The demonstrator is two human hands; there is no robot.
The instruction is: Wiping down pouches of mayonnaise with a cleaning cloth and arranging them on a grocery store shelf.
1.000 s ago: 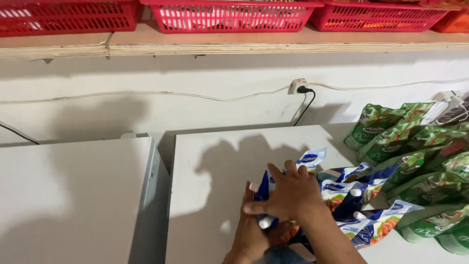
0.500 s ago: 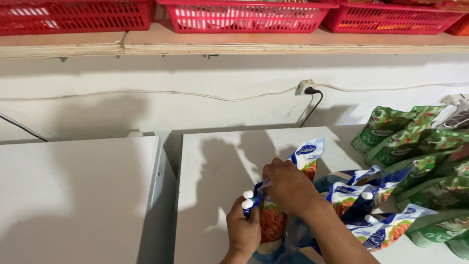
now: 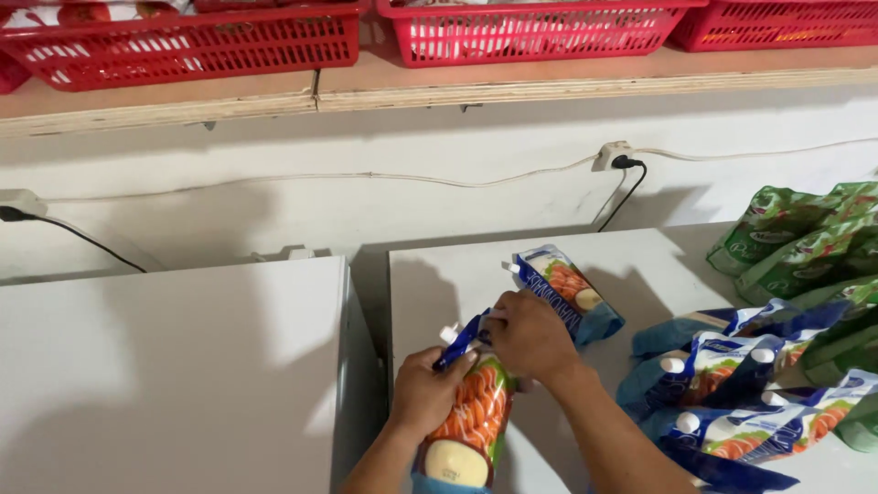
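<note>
White table (image 3: 439,284), both hands gripping spouted pouch (image 3: 471,416)

Shelf, baskets and spare pouches
Red baskets (image 3: 540,32) line the wooden shelf (image 3: 183,96); green pouches (image 3: 805,242) crowd the white table's (image 3: 439,284) right edge.

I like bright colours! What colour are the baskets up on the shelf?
The baskets are red, seen best in the head view.

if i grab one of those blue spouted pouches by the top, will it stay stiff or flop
Probably flop: the pouch in the left hand bends, and the heaped pouches sag over each other. The glossy film looks slippery. It seems unlikely to roll; the pouch beyond the right hand lies flat on the white surface.
</note>
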